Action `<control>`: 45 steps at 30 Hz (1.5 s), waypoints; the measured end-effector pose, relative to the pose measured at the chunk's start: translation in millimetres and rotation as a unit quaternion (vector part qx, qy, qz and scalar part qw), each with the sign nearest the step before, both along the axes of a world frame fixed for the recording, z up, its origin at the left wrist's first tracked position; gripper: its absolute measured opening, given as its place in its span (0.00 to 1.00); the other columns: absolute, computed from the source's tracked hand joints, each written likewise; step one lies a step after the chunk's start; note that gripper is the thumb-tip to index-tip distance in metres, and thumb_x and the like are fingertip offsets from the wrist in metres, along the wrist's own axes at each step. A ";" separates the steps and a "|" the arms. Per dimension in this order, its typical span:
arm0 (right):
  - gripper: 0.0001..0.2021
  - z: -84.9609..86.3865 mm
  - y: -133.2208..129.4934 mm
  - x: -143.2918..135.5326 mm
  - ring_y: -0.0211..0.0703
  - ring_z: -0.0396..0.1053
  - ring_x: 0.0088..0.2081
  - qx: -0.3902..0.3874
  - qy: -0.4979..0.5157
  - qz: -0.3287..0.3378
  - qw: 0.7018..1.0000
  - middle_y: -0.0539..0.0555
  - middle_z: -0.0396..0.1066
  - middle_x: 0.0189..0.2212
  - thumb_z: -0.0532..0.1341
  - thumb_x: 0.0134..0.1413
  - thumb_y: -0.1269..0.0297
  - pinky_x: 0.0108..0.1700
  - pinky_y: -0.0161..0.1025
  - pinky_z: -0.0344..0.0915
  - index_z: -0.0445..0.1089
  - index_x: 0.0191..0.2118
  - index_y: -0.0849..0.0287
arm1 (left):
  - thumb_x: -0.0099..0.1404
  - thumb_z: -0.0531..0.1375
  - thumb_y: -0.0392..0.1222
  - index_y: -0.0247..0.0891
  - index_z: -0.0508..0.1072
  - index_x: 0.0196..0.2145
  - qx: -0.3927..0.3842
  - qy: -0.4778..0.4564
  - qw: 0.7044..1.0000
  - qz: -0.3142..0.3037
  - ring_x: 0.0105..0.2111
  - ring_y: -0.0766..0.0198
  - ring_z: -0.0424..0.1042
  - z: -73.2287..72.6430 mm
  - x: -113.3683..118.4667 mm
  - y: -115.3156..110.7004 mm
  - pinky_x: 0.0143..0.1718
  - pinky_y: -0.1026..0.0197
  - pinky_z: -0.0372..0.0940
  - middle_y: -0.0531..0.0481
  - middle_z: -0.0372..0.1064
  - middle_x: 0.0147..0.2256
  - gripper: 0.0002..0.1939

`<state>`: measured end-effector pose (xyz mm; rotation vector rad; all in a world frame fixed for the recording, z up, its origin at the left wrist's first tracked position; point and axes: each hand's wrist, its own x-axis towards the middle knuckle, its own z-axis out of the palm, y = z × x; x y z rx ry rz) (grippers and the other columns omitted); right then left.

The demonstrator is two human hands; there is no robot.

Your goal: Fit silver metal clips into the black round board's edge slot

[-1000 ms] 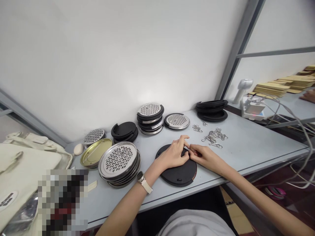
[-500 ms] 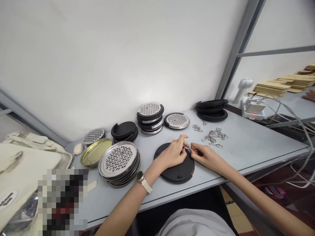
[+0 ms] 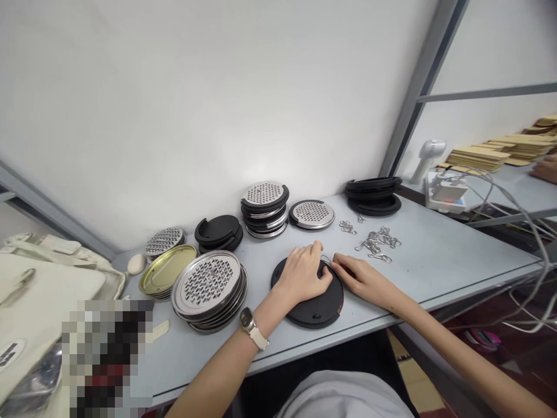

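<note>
On the black disc [image 3: 311,312], the left hand [image 3: 304,273] lay palm down, half open, while the right hand [image 3: 360,278] pinched a wire hook [image 3: 325,258]

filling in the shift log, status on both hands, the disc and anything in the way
Left hand on black disc. Right hand at far rim by thin wire, grip unclear. Disc flat on table. Loose hooks beyond right hand, off the disc.
</note>
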<state>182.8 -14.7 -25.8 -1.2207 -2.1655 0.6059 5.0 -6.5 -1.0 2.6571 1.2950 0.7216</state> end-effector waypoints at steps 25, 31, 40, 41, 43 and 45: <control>0.11 -0.4 1.1 2.3 0.40 0.60 0.26 0.020 -0.023 0.028 0.999 0.50 0.62 0.23 0.48 0.59 0.67 0.31 0.36 0.57 0.58 0.26 0.57 | 0.58 0.54 0.34 0.38 0.57 0.46 -0.021 -0.022 0.996 -0.085 0.43 0.57 0.63 4.6 1.4 -1.4 0.47 0.54 0.59 0.47 0.64 0.41 0.17; 0.11 -1.3 1.7 2.0 0.39 0.60 0.26 0.015 -0.027 0.029 0.999 0.49 0.62 0.23 0.48 0.60 0.67 0.31 0.36 0.57 0.59 0.27 0.58 | 0.59 0.54 0.34 0.38 0.57 0.46 -0.022 -0.012 0.996 -0.082 0.43 0.57 0.63 4.5 1.9 -1.3 0.47 0.54 0.59 0.47 0.64 0.41 0.17; 0.10 -3.0 2.1 3.2 0.39 0.60 0.26 0.014 -0.021 0.028 0.999 0.49 0.61 0.23 0.49 0.59 0.68 0.31 0.36 0.56 0.59 0.27 0.58 | 0.59 0.53 0.34 0.38 0.57 0.46 -0.025 -0.009 0.996 -0.086 0.42 0.56 0.63 4.6 1.7 -1.3 0.46 0.54 0.59 0.47 0.64 0.40 0.16; 0.10 -2.9 2.0 3.2 0.39 0.60 0.26 0.014 -0.020 0.029 0.999 0.49 0.62 0.23 0.49 0.59 0.68 0.31 0.36 0.56 0.59 0.27 0.58 | 0.59 0.53 0.34 0.38 0.57 0.46 -0.027 -0.009 0.996 -0.087 0.42 0.56 0.64 4.6 1.7 -1.3 0.47 0.53 0.59 0.47 0.64 0.41 0.16; 0.10 -2.9 2.1 3.1 0.39 0.60 0.27 0.013 -0.019 0.031 0.999 0.49 0.62 0.24 0.49 0.59 0.68 0.32 0.36 0.57 0.59 0.27 0.58 | 0.59 0.53 0.34 0.38 0.56 0.46 -0.029 -0.011 0.996 -0.089 0.43 0.56 0.64 4.8 1.7 -1.3 0.47 0.53 0.59 0.46 0.64 0.41 0.17; 0.10 -3.3 2.3 3.0 0.39 0.60 0.27 0.012 -0.020 0.032 0.999 0.49 0.62 0.24 0.49 0.59 0.67 0.32 0.36 0.57 0.60 0.27 0.58 | 0.59 0.53 0.34 0.38 0.56 0.47 -0.029 -0.013 0.995 -0.091 0.43 0.56 0.64 4.8 1.7 -1.3 0.47 0.53 0.59 0.46 0.64 0.41 0.17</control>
